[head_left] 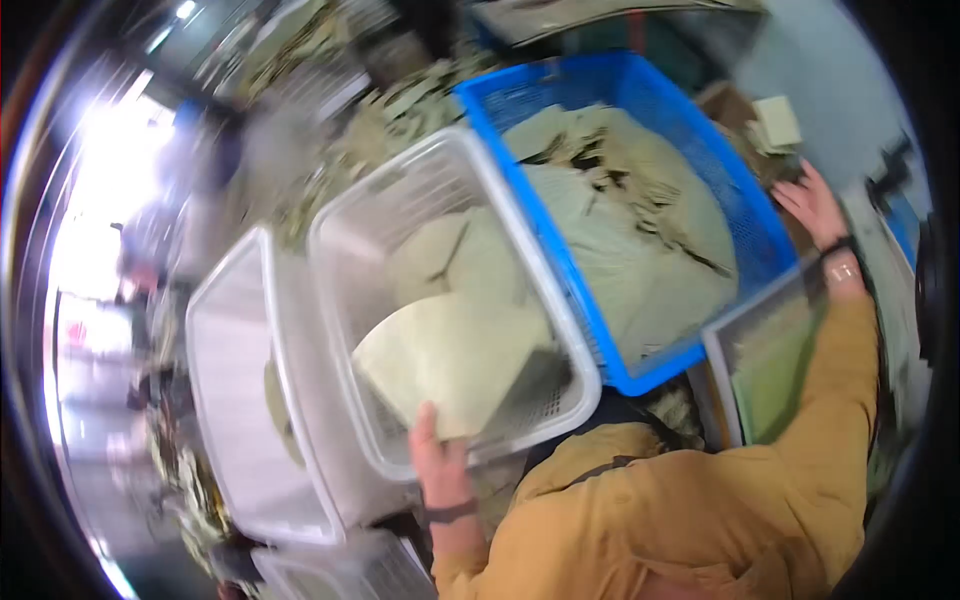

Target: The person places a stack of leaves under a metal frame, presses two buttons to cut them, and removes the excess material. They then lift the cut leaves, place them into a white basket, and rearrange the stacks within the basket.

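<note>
My left hand (440, 468) pinches the lower edge of a cream, fan-shaped sheet (460, 355), thumb on top and other fingers out of sight beneath. The sheet lies tilted over the inside of a white plastic basket (340, 290), where another pale piece (425, 250) rests. My right hand (815, 205) reaches out at the far right with fingers extended, beside a brown box (728, 105) and a pale block (777, 122). Whether its fingertips touch the box is blurred.
A blue basket (690, 360) holds pale sheets with dark scraps (610, 165) on top. Another white bin (230, 420) stands at left, a clear container (345, 570) below it. A pale-rimmed tray (722, 385) sits by my right arm. Scrap heaps (400, 110) lie behind.
</note>
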The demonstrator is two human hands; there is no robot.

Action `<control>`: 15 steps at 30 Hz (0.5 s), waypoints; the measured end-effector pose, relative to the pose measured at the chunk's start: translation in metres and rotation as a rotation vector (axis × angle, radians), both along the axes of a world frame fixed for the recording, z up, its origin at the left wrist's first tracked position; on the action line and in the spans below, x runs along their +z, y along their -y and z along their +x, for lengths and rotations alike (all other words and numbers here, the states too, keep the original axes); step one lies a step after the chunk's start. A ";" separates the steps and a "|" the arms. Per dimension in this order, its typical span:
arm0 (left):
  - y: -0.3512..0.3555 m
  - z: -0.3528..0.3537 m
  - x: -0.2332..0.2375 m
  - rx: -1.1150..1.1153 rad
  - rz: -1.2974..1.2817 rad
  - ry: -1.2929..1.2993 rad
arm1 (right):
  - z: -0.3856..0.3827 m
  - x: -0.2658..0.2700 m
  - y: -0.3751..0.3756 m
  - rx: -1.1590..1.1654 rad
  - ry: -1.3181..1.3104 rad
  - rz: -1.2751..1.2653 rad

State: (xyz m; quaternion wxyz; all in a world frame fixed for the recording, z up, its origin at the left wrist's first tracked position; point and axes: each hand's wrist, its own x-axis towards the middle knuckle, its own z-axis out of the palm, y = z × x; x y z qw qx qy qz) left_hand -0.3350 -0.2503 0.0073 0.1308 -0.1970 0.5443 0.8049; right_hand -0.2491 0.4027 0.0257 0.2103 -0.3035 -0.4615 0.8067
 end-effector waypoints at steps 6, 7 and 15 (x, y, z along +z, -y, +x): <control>-0.017 0.029 -0.050 0.187 0.296 0.261 | -0.037 0.032 0.147 0.536 0.361 0.195; -0.016 0.037 -0.054 0.165 0.395 0.231 | -0.041 0.037 0.175 0.602 0.385 0.206; 0.040 0.050 -0.080 0.253 0.945 0.251 | -0.029 0.004 0.488 1.164 0.534 -0.044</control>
